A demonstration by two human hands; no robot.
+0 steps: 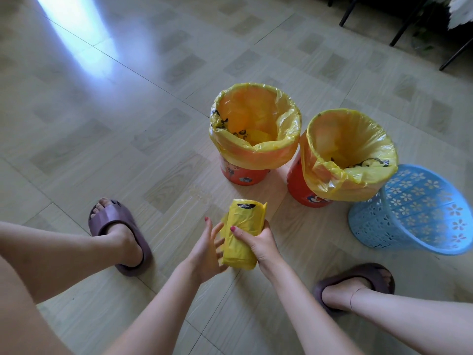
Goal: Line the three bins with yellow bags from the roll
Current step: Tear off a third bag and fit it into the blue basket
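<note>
Two orange bins (245, 175) (304, 190) wear yellow liners; the blue basket (422, 213) stays unlined. Right hand (258, 242) grips the bag roll (243, 231); left hand's (207, 249) fingers (217, 230) are spread.

Three bins stand on the floor (128, 124) ahead of you: the lined left bin (245, 175) farthest, the lined middle bin (302, 190) just to its right and nearer, and the unlined basket (414, 213) touching that one's right side. Your hands, left (204, 254) and right (261, 242), flank the roll (243, 231) before the bins, between your slippered feet.
</note>
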